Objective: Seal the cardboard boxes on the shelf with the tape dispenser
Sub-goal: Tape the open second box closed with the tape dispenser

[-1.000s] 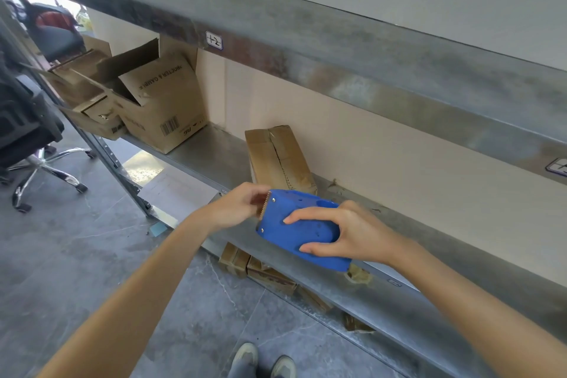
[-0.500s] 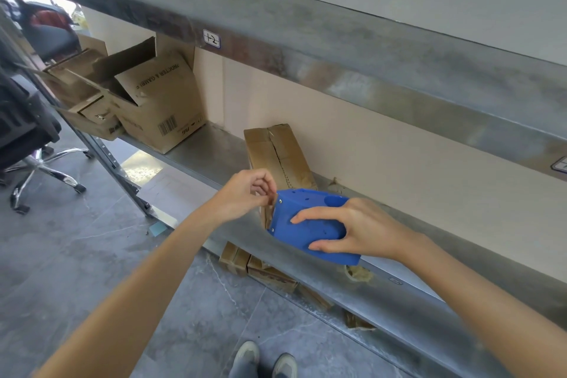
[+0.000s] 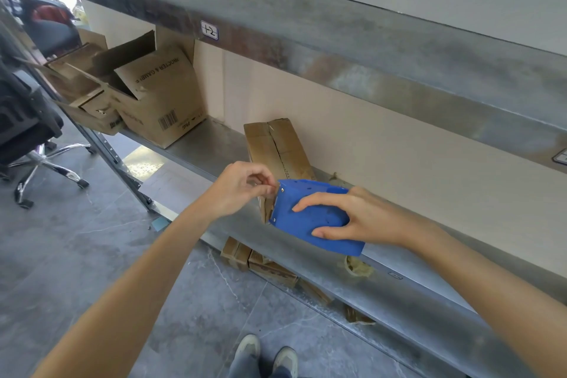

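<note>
My right hand [image 3: 363,218] grips a blue tape dispenser [image 3: 310,213] held just in front of a small brown cardboard box [image 3: 276,144]. That box stands on the metal shelf [image 3: 211,150] with its closed flaps showing a centre seam. At the dispenser's toothed front edge my left hand [image 3: 242,186] pinches the tape end, which is too thin to see clearly. A larger cardboard box [image 3: 162,101] with open flaps sits further left on the same shelf.
More open boxes [image 3: 82,92] crowd the shelf's left end. An upper shelf beam [image 3: 337,40] hangs overhead. Flattened cardboard pieces [image 3: 257,261] and a used tape roll [image 3: 357,267] lie on a lower shelf. A black office chair [image 3: 27,132] stands on the grey floor at left.
Both hands lifted the dispenser slightly up and toward the small box. My left hand shifted from cupping the toothed edge to pinching at it with fingertips.
</note>
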Demonstrator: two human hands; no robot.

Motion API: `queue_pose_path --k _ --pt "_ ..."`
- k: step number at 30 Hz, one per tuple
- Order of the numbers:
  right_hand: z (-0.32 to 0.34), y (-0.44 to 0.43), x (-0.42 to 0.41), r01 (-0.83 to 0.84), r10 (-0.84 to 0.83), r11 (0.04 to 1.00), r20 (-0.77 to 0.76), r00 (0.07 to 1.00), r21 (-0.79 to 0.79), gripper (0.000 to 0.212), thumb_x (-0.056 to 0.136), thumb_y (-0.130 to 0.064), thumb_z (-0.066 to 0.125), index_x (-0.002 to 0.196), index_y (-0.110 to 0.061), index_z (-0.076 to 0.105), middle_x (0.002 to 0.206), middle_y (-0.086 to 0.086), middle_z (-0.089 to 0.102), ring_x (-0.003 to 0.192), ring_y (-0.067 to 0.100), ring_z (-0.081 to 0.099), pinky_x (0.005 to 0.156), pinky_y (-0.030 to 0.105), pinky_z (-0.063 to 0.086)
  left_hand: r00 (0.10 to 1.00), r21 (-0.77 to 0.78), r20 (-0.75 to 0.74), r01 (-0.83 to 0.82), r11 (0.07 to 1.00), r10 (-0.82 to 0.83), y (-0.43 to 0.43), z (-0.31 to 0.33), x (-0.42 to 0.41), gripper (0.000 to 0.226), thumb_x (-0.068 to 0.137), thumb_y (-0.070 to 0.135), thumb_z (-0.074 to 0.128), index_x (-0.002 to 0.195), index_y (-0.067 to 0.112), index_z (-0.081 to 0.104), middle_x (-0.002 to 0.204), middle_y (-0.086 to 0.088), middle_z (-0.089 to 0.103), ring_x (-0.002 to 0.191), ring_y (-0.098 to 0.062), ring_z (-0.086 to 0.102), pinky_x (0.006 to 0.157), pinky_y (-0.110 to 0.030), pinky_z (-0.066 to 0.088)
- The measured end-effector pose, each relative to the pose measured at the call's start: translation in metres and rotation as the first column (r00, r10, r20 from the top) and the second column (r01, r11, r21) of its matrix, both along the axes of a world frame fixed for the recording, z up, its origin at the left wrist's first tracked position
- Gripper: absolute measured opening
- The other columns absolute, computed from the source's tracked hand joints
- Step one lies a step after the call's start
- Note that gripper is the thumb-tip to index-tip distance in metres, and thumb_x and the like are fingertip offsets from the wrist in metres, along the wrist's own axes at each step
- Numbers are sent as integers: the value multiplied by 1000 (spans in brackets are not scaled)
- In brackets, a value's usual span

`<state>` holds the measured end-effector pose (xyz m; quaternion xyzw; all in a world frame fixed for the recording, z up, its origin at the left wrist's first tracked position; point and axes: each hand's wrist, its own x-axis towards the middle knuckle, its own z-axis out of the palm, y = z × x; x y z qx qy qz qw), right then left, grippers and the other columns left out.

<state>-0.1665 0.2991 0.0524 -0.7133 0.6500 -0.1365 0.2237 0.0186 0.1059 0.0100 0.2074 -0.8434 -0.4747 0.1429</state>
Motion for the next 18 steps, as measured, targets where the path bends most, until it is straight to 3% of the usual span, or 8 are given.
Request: queue_pose_path --k 7,10,14,18 --pt "0 16 -27 59 -60 998 -104 993 -15 41 92 -47 63 128 -57 47 49 1 29 48 18 37 49 24 32 998 -56 16 -61 997 62 -32 1 31 13 86 10 74 81 21 69 82 7 71 77 -8 66 77 -18 51" --pt "-4 23 -29 58 -58 998 -102 993 -3 41 92 -49 62 129 -58 46 50 3 30 48 19 36 50 27 36 997 -60 33 -66 996 69 -33 -6 33 11 86 10 73 81 18 68 81 6 70 75 -8 66 76 -19 52" --pt "-11 24 -29 103 -101 995 -110 989 15 41 91 -52 62 127 -62 46 51 9 34 50 19 37 56 37 43 996 -50 49 -78 996 81 -25 -22 26 10 91 10 69 85 17 64 81 7 68 78 -13 65 81 -33 54" --pt "-14 24 -26 131 -127 991 -116 985 27 40 90 -55 62 126 -60 46 48 4 29 50 17 39 57 36 42 993 -35 34 -111 993 112 -17 -29 23 9 94 11 65 89 17 60 84 1 66 83 -20 64 84 -41 56"
